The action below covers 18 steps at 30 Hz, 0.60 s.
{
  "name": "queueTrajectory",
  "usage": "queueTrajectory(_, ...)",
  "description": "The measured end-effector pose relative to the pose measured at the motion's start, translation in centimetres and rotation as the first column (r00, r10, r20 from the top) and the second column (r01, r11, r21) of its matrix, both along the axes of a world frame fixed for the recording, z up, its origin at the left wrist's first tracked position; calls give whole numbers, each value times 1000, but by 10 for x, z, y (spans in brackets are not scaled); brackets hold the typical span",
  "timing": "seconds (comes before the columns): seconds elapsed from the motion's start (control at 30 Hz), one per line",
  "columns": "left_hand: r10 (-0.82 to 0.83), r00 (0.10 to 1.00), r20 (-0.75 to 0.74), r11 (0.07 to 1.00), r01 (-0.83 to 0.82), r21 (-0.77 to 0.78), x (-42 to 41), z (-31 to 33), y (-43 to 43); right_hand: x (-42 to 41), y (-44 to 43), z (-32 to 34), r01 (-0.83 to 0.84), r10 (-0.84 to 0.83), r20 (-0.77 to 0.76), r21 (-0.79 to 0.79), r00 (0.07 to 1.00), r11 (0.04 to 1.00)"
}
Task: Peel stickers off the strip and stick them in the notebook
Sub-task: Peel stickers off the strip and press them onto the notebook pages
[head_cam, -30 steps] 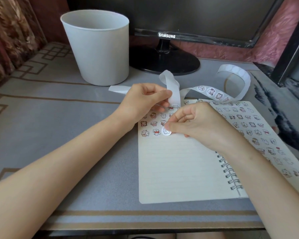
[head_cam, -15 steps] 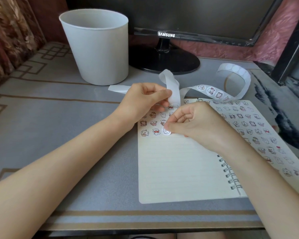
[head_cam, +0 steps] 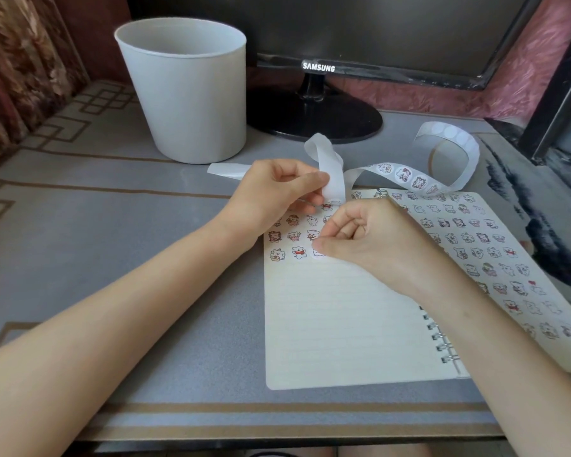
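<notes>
White paper strip (head_cam: 333,174) loops up off the grey counter (head_cam: 139,258) just behind the open notebook (head_cam: 337,324). Its far run carries round printed stickers. The left hand (head_cam: 274,192) pinches the strip's bare end, fingers (head_cam: 312,180) closed narrow on it just above the top of the left page. The right hand (head_cam: 376,239) is curled. Its thumb and forefinger tips meet on a pale round sticker (head_cam: 317,253), which sits on the left page at the right end of the lowest sticker row. Whether that sticker lies fully flat I cannot tell, since the fingertips cover part of it. Rows of stickers fill the right page. A white bucket (head_cam: 185,94) and a monitor (head_cam: 314,113) stand behind.
</notes>
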<state>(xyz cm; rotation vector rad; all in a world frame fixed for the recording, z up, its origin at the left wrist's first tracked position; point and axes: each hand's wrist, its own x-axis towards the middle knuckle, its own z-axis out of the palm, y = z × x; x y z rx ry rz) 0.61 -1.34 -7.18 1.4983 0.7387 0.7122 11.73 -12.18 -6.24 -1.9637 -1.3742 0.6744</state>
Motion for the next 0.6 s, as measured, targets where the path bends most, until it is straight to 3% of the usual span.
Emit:
queueTrajectory(0.3,-3,1000,-11,1000,3,4,0,0,-1,11,2,6,-126,128,14,-91,992,988)
queueTrajectory(0.47,-4,1000,-12,1000,4,10,0,1,-1,11,0,6,-93,87,-75,-84,993,992)
queueTrajectory(0.6,-9,1000,-7,1000,9,8,0,1,-1,8,1,2,-81,81,1,-64,997,995)
